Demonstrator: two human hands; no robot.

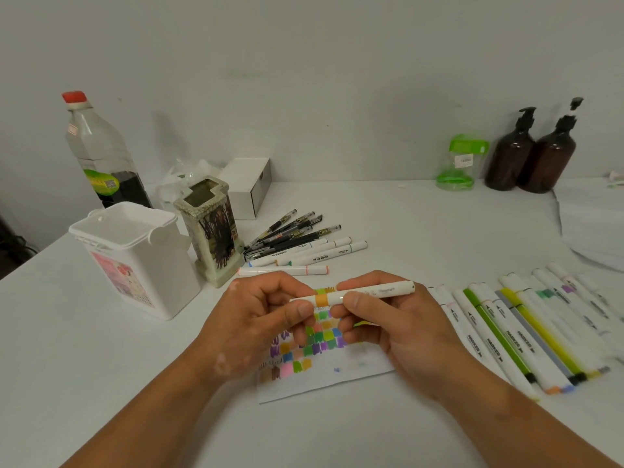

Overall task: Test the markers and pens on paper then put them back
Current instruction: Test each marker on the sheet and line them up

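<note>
Left hand [260,310], right hand [391,320]: fingertip pinch on marker [369,289], perhaps capped, over paper [337,378]

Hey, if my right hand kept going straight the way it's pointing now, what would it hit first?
Most likely your left hand: the right hand points leftward along the orange-banded marker both grip, and their fingertips nearly meet. Depth is hard to judge from one view.

White marker [368,291] with orange band; paper [324,373] bears multicoloured swatches.
</note>
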